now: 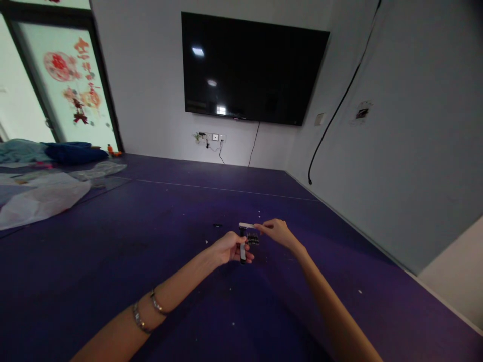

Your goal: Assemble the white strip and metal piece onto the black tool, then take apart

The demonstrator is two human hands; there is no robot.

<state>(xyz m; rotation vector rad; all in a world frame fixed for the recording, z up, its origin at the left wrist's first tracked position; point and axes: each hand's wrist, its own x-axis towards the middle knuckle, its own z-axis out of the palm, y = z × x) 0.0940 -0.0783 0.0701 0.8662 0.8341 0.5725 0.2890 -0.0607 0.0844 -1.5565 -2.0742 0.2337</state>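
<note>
My left hand (pixel 228 247) is closed round a short upright stick (pixel 243 251), white along its side and black at both ends. My right hand (pixel 277 232) pinches the right end of a thin white strip (pixel 246 225). The strip lies level across the stick's top; whether the two are joined I cannot tell. Just right of the stick, a small dark piece with lighter marks (pixel 253 239) shows between the hands. It is too small to name, and I cannot tell whether it is held or lies on the floor.
Purple matting (pixel 151 261) covers the floor, with white scraps and a small black piece (pixel 218 225) on it. Clear plastic sheeting (pixel 45 198) and blue cloth (pixel 75 152) lie at left. A television (pixel 252 68) hangs ahead; a black cable (pixel 339 103) dangles at right.
</note>
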